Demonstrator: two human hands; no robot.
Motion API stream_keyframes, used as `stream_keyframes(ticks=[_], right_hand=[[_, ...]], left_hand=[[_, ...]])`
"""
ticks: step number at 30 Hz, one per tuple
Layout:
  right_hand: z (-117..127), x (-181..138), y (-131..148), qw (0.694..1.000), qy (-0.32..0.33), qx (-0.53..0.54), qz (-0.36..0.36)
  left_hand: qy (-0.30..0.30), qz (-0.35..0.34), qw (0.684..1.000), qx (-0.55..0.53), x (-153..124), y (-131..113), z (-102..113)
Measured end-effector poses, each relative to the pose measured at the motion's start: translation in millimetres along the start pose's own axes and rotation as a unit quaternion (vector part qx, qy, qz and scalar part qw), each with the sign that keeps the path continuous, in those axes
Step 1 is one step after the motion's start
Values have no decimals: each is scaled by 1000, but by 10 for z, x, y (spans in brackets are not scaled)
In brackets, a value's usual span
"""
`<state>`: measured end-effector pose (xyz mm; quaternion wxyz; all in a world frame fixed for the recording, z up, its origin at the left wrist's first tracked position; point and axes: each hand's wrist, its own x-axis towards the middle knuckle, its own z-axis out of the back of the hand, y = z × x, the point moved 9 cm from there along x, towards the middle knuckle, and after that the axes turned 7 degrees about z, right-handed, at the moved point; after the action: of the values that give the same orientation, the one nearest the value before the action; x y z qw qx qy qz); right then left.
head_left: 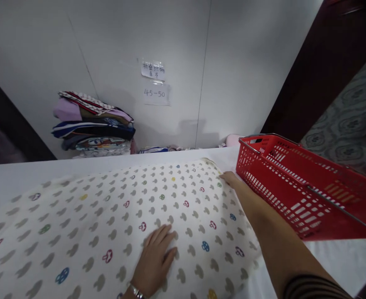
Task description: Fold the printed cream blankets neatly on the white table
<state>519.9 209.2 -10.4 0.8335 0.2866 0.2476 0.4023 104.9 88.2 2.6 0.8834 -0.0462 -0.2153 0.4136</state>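
Observation:
A cream cloth (108, 216) printed with grey and coloured mushroom shapes lies spread over the white table (11, 174). My left hand (156, 259) rests flat on the cloth near its front middle, fingers stretched out and together. My right hand (232, 180) reaches to the cloth's far right edge, fingers extended along the edge; whether they pinch the fabric is hidden. A bracelet shows on my left wrist.
A red plastic basket (295, 187) with a metal handle stands on the table just right of my right arm. A stack of folded fabrics (92, 124) sits against the white wall behind the table. Two paper labels (154, 83) hang on the wall.

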Motion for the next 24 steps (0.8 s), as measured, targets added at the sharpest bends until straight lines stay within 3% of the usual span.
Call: stream_keyframes(ticks=[4, 13, 24], right_hand=[[121, 127, -45, 995, -56, -84, 10], [55, 323, 46, 982, -33, -181, 35], [-11, 421, 353, 960, -76, -252, 92]], left_hand=[[1, 1, 1000, 0, -8, 7, 26], [-20, -12, 1000, 16, -21, -3, 20], [-86, -100, 985, 112, -3, -88, 117]])
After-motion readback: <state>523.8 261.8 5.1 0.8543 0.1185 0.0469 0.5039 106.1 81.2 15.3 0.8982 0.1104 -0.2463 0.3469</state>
